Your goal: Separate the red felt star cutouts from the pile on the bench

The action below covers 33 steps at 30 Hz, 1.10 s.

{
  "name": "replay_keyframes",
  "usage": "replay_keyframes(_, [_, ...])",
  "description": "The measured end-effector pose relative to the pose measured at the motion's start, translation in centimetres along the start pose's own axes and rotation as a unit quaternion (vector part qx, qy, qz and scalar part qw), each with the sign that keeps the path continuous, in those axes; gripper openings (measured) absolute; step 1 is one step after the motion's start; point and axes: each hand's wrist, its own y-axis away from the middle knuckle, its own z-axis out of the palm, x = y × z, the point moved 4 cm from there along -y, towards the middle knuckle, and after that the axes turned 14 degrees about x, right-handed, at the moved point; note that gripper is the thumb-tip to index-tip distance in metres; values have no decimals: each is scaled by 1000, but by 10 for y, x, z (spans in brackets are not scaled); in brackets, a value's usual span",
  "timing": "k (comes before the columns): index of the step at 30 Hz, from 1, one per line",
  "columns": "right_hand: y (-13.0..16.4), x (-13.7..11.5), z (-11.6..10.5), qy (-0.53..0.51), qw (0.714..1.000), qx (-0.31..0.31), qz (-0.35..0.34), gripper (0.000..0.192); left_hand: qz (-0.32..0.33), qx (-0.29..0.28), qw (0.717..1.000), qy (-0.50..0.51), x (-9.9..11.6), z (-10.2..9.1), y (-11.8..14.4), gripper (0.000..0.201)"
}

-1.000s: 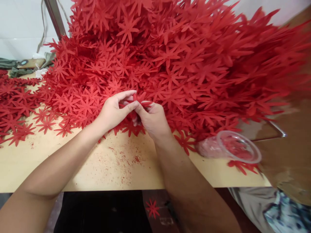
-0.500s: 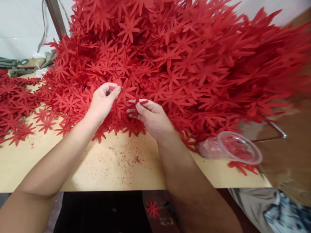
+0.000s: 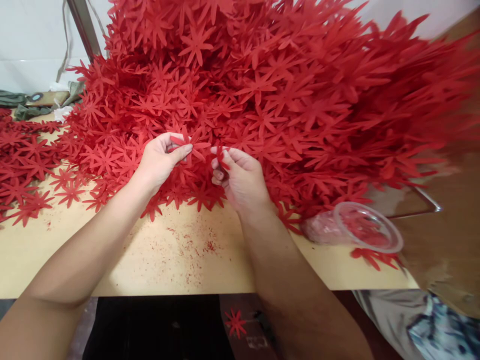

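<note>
A big heap of red flower-shaped cutouts [image 3: 258,85] with narrow petals rises behind both hands. My left hand [image 3: 165,155] pinches a red flower cutout [image 3: 194,145] between thumb and fingers, its petals spreading to the right. Just right of it, my right hand [image 3: 243,175] is closed on another red flower cutout [image 3: 220,157], whose petals look bunched or seen edge-on at the fingertips. The two hands are a short gap apart, low in front of the heap. Parts of both held pieces blend into the red behind them.
A clear plastic tub [image 3: 369,227] lies on its side at the right, red pieces around it. More cutouts [image 3: 22,165] cover the left. Red crumbs [image 3: 198,250] dot the pale tabletop [image 3: 150,270]. One flower [image 3: 235,323] lies below the table edge.
My left hand has shifted slightly right and down, its flower showing more. My right hand has turned and its fingers have curled in, so its piece stands more upright.
</note>
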Motion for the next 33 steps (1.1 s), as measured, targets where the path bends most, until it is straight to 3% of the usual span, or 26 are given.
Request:
replay_keyframes(8, [1,1,3,-30,999,-12,14,42,-23,-7,999,-29,5,6,4,25])
replay_keyframes(14, [-3,4,0,-65,997,-31,14,28,-35,0,998,-49,3,5,2,26])
replay_keyframes(20, [-3,4,-1,-35,999,19,26,31,-25,37,998,-46,2,-4,-3,42])
replay_keyframes(26, [2,0,1,5,999,47,-12,41,-39,15,999,5,-4,-2,-4,18])
replay_keyframes(28, [3,-2,1,26,998,54,-35,39,-31,5,999,18,-4,-1,-3,2])
replay_keyframes(33, [3,-1,5,44,997,24,-54,13,-38,-13,999,12,-2,1,0,18])
